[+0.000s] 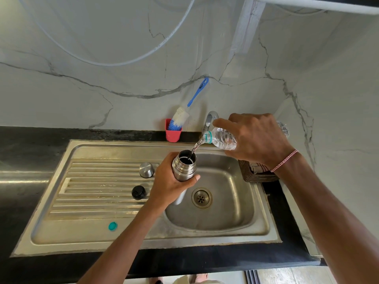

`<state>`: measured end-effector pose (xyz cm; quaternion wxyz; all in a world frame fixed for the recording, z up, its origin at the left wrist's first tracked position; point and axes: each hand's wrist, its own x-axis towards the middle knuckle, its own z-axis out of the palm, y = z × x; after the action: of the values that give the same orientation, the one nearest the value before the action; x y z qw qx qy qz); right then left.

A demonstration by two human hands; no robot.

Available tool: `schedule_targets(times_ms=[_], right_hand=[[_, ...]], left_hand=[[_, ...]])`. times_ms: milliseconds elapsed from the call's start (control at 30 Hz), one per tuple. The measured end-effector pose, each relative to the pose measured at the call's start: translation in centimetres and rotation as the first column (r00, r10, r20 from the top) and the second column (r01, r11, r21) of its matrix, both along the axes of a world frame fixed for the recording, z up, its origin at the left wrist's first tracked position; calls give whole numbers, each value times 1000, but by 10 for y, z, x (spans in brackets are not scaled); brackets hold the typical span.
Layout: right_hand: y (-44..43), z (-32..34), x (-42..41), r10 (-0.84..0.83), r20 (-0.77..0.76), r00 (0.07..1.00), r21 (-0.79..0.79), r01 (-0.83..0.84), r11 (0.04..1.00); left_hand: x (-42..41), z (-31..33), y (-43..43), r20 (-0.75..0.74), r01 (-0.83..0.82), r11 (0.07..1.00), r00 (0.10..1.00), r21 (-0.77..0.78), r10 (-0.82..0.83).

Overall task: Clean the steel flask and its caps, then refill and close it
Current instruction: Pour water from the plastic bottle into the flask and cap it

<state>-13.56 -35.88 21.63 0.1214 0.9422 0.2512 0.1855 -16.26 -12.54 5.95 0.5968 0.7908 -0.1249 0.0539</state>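
- Now, the left hand [170,181] has its fingers [191,179] clenched round the flask [184,168], held upright over the sink [235,203], mouth open.
- The right hand [256,140], up and right of that mouth, grasps a tilted bottle [224,139]; its neck points down-left, the stream falling just inside the flask's far rim.
- Both caps wait on the drainer [92,181], just left of the left hand: steel cap [146,170] behind, black cap [138,192] nearer.
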Motion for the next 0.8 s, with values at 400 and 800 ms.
schedule_targets(times_ms=[400, 800], right_hand=[[1, 3, 2, -15, 32, 999, 1, 15, 1000], [0, 3, 4, -11, 25, 1000, -1, 11, 1000]], left_hand=[[1, 0, -1, -5, -12, 1000, 1000, -9, 12], [3, -1, -1, -3, -5, 1000, 1000, -15, 5]])
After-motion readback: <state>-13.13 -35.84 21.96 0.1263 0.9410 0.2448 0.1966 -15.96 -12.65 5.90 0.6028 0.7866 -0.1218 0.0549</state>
